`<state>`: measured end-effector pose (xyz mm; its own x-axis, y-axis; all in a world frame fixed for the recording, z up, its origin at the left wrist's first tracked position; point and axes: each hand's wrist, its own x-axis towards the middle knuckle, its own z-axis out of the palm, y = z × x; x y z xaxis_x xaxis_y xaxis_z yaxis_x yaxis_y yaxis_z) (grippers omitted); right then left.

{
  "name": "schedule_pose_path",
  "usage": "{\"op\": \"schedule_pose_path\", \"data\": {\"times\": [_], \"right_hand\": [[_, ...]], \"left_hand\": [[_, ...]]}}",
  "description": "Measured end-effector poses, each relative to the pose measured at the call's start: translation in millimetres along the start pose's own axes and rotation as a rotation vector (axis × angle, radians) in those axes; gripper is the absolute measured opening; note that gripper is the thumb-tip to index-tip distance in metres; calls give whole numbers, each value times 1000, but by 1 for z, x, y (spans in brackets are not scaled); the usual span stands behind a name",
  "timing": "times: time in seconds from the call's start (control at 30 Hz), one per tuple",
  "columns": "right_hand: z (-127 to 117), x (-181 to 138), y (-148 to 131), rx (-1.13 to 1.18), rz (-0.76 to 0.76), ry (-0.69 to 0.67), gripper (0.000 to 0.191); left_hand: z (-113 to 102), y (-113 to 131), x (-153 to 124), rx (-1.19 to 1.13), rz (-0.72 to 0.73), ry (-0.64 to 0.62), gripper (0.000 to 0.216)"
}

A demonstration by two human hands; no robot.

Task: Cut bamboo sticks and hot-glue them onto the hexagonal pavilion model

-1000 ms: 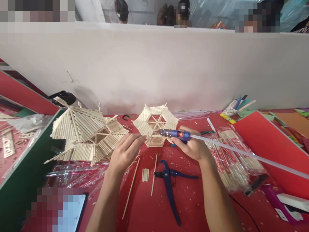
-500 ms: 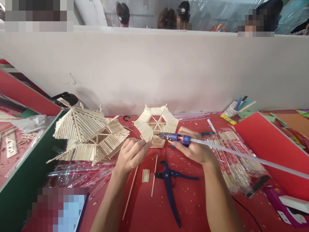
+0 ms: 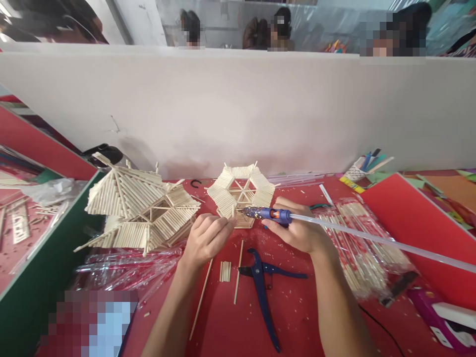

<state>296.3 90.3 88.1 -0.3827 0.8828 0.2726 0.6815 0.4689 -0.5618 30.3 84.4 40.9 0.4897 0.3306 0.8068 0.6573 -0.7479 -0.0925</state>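
My right hand (image 3: 297, 225) is wrapped round a blue hot glue gun (image 3: 267, 213), from whose back a long clear glue stick (image 3: 357, 238) runs out to the right. The gun's nozzle is at a short wooden stick (image 3: 234, 211); whether they touch I cannot tell. That stick is upright, pinched in the fingertips of my left hand (image 3: 208, 238). Just behind both hands lies a six-sided frame of wooden sticks (image 3: 241, 171), its front partly hidden. Below the hands are several cut stick pieces (image 3: 225, 271), two longer sticks (image 3: 201, 300) and a blue cutter (image 3: 262, 292).
At the left stands a roof-shaped stick model (image 3: 124, 196) beside a green divider (image 3: 55, 267). Wrapped stick bundles (image 3: 357, 238) lie at the right, near a red divider (image 3: 420, 213). A pen cup (image 3: 355, 172) stands by the white wall (image 3: 238, 109). People's heads show beyond it.
The glue gun has shifted slightly left, bringing its nozzle closer to the short stick. My left hand stays nearly in place, still pinching the stick. The view has tilted slightly.
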Motion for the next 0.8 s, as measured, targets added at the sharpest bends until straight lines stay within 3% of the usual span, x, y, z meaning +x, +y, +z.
{"op": "schedule_pose_path", "data": {"times": [0.8], "right_hand": [[-7,-1,-1,63,35,24,31]], "left_hand": [[4,-2,-4,-37,79,9,21]]}}
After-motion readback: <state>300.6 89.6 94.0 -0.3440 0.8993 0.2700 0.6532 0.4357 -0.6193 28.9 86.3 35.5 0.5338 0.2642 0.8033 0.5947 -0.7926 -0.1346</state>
